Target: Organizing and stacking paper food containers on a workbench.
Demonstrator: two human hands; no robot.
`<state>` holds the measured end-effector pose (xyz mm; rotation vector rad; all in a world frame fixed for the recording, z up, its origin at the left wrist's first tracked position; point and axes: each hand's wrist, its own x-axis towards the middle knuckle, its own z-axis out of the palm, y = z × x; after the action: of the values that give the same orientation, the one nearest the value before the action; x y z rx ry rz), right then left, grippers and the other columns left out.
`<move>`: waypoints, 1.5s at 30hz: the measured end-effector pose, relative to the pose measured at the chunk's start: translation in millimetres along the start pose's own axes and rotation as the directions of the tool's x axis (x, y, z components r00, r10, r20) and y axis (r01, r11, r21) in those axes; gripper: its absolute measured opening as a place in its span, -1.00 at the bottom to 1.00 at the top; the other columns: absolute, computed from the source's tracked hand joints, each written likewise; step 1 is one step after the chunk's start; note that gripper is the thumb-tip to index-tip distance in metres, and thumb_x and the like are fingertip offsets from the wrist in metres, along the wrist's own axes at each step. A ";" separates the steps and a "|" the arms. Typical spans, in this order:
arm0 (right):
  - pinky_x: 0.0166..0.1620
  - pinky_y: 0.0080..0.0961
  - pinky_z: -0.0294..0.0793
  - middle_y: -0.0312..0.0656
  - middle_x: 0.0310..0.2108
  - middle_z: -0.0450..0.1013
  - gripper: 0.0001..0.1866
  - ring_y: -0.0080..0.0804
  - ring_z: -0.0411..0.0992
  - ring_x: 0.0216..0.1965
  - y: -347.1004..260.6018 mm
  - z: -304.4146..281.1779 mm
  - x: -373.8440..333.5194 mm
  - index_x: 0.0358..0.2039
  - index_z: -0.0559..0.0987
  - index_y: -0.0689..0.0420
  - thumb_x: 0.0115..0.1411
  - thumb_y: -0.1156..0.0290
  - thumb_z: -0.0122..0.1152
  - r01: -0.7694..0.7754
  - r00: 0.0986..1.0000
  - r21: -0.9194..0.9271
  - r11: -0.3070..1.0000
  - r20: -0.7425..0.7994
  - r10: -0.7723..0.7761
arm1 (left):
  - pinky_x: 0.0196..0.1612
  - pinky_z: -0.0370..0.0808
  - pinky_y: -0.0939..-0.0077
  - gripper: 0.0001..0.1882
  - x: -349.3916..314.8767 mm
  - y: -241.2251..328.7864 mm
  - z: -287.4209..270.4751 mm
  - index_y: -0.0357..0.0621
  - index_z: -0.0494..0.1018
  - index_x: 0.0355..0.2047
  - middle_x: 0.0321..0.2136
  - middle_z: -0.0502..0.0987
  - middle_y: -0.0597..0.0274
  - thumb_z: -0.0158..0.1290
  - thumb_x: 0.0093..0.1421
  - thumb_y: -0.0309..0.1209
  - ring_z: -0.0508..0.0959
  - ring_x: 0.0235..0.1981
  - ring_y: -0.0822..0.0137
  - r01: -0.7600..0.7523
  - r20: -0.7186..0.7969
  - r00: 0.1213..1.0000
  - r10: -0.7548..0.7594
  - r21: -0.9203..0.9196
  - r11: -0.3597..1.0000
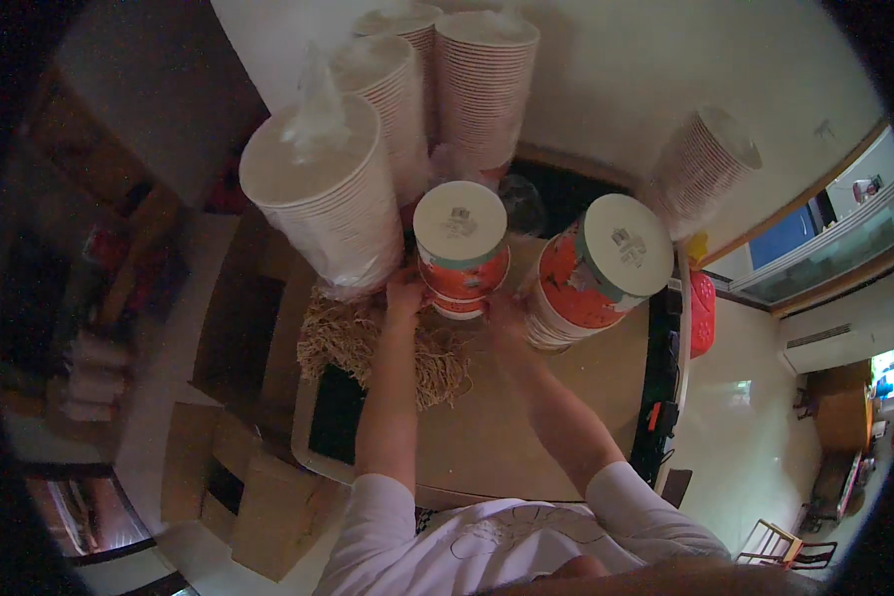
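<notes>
Upside down in front of me stands a short stack of orange paper buckets [464,270], its pale round base facing up. My left hand [407,295] grips the rim on its left side. On the opposite side, my right hand [505,311] has its fingers curled at the same rim. Just right of that hand is a taller, leaning stack of inverted orange paper buckets [576,273]. A heap of tan crinkled paper strands [432,368] lies under and beside my left forearm.
Tall plastic-wrapped stacks of white paper buckets [318,189] crowd the table's far left. Another wrapped stack [705,169] leans at the far right. Cardboard [536,437] covers much of the tabletop. An open cardboard box [243,487] sits on the floor at left; a red plastic object [701,313] is beyond the right edge.
</notes>
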<state>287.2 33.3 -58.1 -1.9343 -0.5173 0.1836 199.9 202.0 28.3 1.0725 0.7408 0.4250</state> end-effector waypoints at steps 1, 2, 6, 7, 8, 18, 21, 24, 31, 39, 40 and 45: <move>-0.47 -0.51 0.27 -0.34 -0.56 0.29 -0.95 -0.46 0.27 -0.51 4.8 -4.0 4.5 -0.58 0.37 0.06 -0.08 0.43 0.04 -0.212 0.952 -0.291 0.933 0.156 0.265 | -0.76 0.35 0.63 -0.75 1.6 -0.5 3.3 -0.20 0.38 -0.32 -0.62 0.42 0.26 -0.05 -0.08 -0.57 0.41 -0.71 0.45 0.002 0.009 1.000 -0.002 -0.001 1.000; -0.47 -0.51 0.27 -0.34 -0.56 0.29 -0.95 -0.46 0.27 -0.51 9.3 -6.5 4.7 -0.58 0.37 0.06 -0.08 0.43 0.04 -0.217 0.953 -0.294 0.931 0.145 0.268 | -0.77 0.35 0.64 -0.81 3.5 -0.9 7.1 -0.20 0.38 -0.37 -0.64 0.41 0.26 -0.05 -0.06 -0.54 0.39 -0.73 0.46 0.051 0.043 0.998 -0.048 -0.076 0.996; -0.54 -0.55 0.21 -0.33 -0.61 0.26 -0.98 -0.49 0.23 -0.58 -16.3 -7.2 -7.7 -0.56 0.36 0.07 -0.06 0.45 -0.01 -0.428 0.835 0.815 0.391 0.192 0.515 | -0.85 0.20 0.70 -0.85 8.2 -13.9 2.0 -0.16 0.38 -0.46 -0.72 0.37 0.36 -0.13 0.02 -0.37 0.33 -0.79 0.51 0.056 0.002 0.998 -0.056 -0.083 0.995; -0.57 -0.58 0.19 -0.35 -0.62 0.25 -0.98 -0.51 0.21 -0.60 -46.6 -8.7 -15.8 -0.55 0.35 0.06 -0.05 0.46 -0.02 -0.479 0.839 0.597 0.643 0.095 0.536 | -0.85 0.20 0.70 -0.85 6.5 -13.9 -8.7 -0.16 0.38 -0.46 -0.72 0.37 0.36 -0.13 0.02 -0.37 0.33 -0.79 0.51 0.054 -0.017 0.998 -0.055 -0.079 0.995; -0.57 -0.58 0.19 -0.35 -0.62 0.25 -0.98 -0.51 0.21 -0.60 -92.5 -13.4 -23.0 -0.55 0.35 0.06 -0.05 0.46 -0.02 -0.488 0.838 0.595 0.638 0.115 0.534 | -0.82 0.24 0.68 -0.89 4.0 -12.1 -19.4 -0.19 0.38 -0.47 -0.70 0.39 0.30 -0.09 0.00 -0.43 0.36 -0.76 0.49 0.067 -0.037 0.997 -0.071 -0.113 0.991; -0.66 -0.71 0.04 -0.44 -0.66 0.21 -0.89 -0.67 0.13 -0.66 -6.8 -3.7 12.3 -0.63 0.31 -0.04 -0.01 0.34 -0.01 -0.343 0.838 0.790 0.508 0.013 0.545 | -0.76 0.27 0.62 -0.87 -3.0 8.3 20.2 -0.18 0.38 -0.43 -0.67 0.38 0.30 0.00 -0.04 -0.45 0.30 -0.78 0.49 -0.048 -0.007 0.999 0.048 -0.109 0.993; -0.65 -0.73 0.03 -0.45 -0.65 0.21 -0.86 -0.68 0.12 -0.66 -30.4 19.6 0.4 -0.61 0.32 -0.05 0.02 0.27 0.01 -0.295 0.889 0.727 0.620 -0.028 0.456 | -0.75 0.27 0.61 -0.85 -9.6 13.4 -10.8 -0.16 0.38 -0.41 -0.67 0.38 0.32 0.01 -0.05 -0.44 0.31 -0.77 0.49 0.029 -0.138 0.990 -0.029 -0.006 1.000; -0.63 -0.73 0.05 -0.46 -0.65 0.21 -0.83 -0.68 0.12 -0.65 -12.1 7.6 15.3 -0.58 0.33 -0.04 0.02 0.20 0.04 -0.274 0.879 0.627 0.729 -0.144 0.454 | -0.74 0.26 0.64 -0.85 -8.3 19.3 10.3 -0.16 0.39 -0.43 -0.67 0.37 0.36 0.03 -0.06 -0.43 0.32 -0.75 0.51 0.066 -0.100 0.993 -0.067 -0.016 0.998; -0.62 -0.70 0.11 -0.41 -0.68 0.21 -0.84 -0.66 0.13 -0.67 -77.7 -8.9 -2.9 -0.55 0.33 0.02 0.03 0.26 0.05 -0.289 0.876 0.703 0.650 -0.080 0.476 | -0.73 0.21 0.65 -0.94 -35.1 48.6 12.5 -0.16 0.40 -0.54 -0.72 0.34 0.40 -0.02 -0.06 -0.46 0.31 -0.73 0.53 -0.033 -0.171 0.985 0.027 -0.034 0.999; -0.61 -0.66 0.16 -0.38 -0.69 0.23 -0.85 -0.62 0.18 -0.64 -90.4 -26.4 -2.8 -0.58 0.36 0.04 0.02 0.30 0.05 -0.328 0.873 0.552 0.766 -0.134 0.470 | -0.70 0.26 0.64 -0.94 -30.8 49.4 10.6 -0.14 0.40 -0.54 -0.69 0.37 0.36 -0.06 -0.08 -0.50 0.34 -0.71 0.51 0.020 -0.067 0.998 -0.014 0.095 0.995; -0.60 -0.66 0.17 -0.38 -0.68 0.25 -0.85 -0.61 0.19 -0.64 -103.0 -31.5 -5.4 -0.59 0.37 0.05 0.02 0.30 0.05 -0.317 0.878 0.610 0.727 -0.101 0.467 | -0.70 0.26 0.64 -0.94 -29.9 48.6 11.6 -0.14 0.40 -0.54 -0.69 0.37 0.36 -0.06 -0.08 -0.50 0.34 -0.71 0.51 0.022 -0.066 0.998 -0.015 0.096 0.995; -0.53 -0.66 0.24 -0.36 -0.60 0.29 -0.85 -0.58 0.24 -0.59 -147.4 -43.4 -14.2 -0.51 0.41 0.11 0.01 0.30 0.05 -0.334 0.895 0.675 0.657 0.008 0.447 | -0.64 0.32 0.64 -0.82 -38.0 55.9 3.3 -0.19 0.40 -0.39 -0.56 0.42 0.32 -0.04 -0.06 -0.46 0.39 -0.62 0.50 -0.053 -0.101 0.994 0.047 -0.055 0.997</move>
<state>250.3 39.6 91.6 -1.2999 0.1037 0.4275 178.1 199.7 92.3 1.0227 0.7865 0.5427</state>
